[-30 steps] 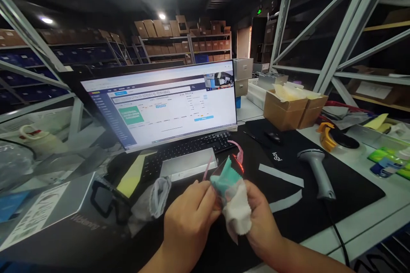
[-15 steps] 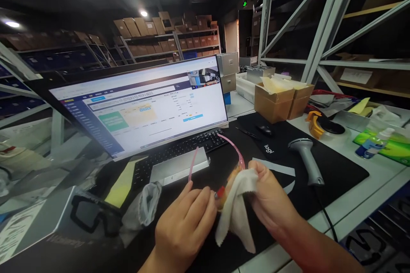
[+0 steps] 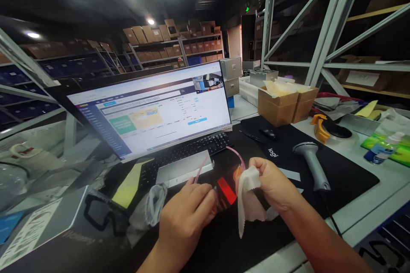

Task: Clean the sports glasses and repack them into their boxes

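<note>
My left hand (image 3: 187, 211) is closed round one side of a pair of glasses (image 3: 226, 191). Their thin pink temples point up and away, and a bright red patch shows across a dark lens. A pale cloth with a zigzag edge (image 3: 250, 198) hangs from my right hand (image 3: 273, 183), pinched between thumb and fingers. It touches the glasses' right side, where an orange glint shows, and partly covers them. Whether my right fingers also grip the frame through the cloth is hidden.
Behind my hands are a silver case (image 3: 184, 166), a keyboard (image 3: 192, 147) and a monitor (image 3: 153, 111). A barcode scanner (image 3: 312, 164) and mouse (image 3: 268, 133) lie right. Left stand a grey box (image 3: 73, 230) and clear bag (image 3: 153, 209). Cartons (image 3: 277, 104) sit farther back.
The cloth has moved slightly right, away from my left hand, so more of the red-glinting lens shows between my hands. The camera view has shifted a little.
</note>
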